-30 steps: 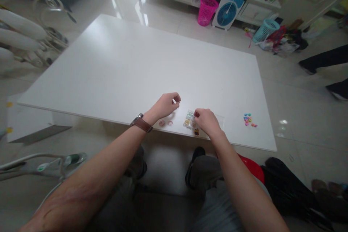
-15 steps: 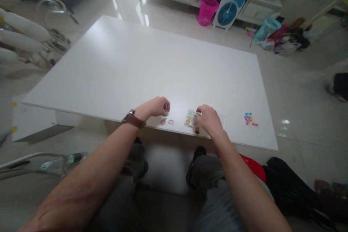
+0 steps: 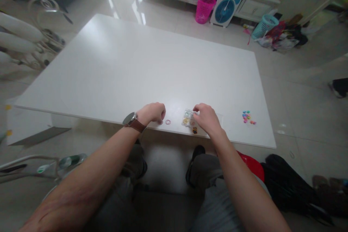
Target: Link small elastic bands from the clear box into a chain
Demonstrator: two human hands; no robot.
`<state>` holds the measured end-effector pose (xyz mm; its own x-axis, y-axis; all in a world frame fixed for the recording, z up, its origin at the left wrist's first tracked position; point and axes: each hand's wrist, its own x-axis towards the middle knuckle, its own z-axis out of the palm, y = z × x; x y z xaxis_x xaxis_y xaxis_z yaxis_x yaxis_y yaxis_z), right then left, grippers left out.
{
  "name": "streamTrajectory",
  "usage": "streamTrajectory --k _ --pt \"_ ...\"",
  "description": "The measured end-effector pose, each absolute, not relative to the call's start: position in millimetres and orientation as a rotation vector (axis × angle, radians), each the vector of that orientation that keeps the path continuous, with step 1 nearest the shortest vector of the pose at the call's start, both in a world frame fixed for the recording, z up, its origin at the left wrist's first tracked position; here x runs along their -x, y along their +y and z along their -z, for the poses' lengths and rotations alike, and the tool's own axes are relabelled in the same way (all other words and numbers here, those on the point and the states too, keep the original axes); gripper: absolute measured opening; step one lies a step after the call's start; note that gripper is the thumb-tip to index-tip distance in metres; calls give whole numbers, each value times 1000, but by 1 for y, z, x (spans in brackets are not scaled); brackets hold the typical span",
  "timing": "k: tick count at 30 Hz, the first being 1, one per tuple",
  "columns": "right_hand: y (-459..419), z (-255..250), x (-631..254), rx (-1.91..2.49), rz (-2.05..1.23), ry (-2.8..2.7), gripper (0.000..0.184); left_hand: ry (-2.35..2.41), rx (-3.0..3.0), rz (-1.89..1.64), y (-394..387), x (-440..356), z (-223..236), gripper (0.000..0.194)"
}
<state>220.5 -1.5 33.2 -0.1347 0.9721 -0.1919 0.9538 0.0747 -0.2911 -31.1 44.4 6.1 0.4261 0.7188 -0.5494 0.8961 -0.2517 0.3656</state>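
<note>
My left hand [image 3: 155,112], with a watch [image 3: 130,119] at its wrist, has curled fingers whose tips press on small red rubber bands at the table's near edge. Just right of those fingertips lie more red rubber bands [image 3: 168,122]. A clear compartment box [image 3: 186,120] holds yellow, greenish and reddish bands in its sections. My right hand [image 3: 207,116] is closed at the box's right side, thumb and fingers gripping it; the hand hides part of the box. In front of the box sits a small dark and yellow piece [image 3: 194,130].
The white table [image 3: 163,65] stretches away from me. Several small colourful pieces [image 3: 246,116] lie toward its right end. Beyond it on the floor stand a pink basket [image 3: 204,9], a blue and white fan [image 3: 225,9] and a light blue basket [image 3: 265,26]. Chairs are at the left.
My left hand has come down toward me onto the left group of red rubber bands, covering most of it. My right hand stays at the box. The whole view has shifted slightly.
</note>
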Motion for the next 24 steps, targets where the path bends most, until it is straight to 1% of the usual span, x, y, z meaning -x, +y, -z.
streamTrajectory --k 8,13,17,20,24 --pt "-3 -36 -222 2025 -540 -2242 19 1361 -2064 470 42 27 -11 7" --pt "-2 -37 -220 2029 -555 -2237 19 1354 -2114 450 41 25 -14 8" --pt "-2 -39 -219 2023 -554 -2241 19 1382 -2151 443 41 25 -15 12" --pt "-3 -40 -219 2027 -555 -2244 18 1402 -2178 495 40 26 -16 18" --pt "-2 -42 -219 2043 -550 -2244 19 1385 -2221 531 37 27 -18 21"
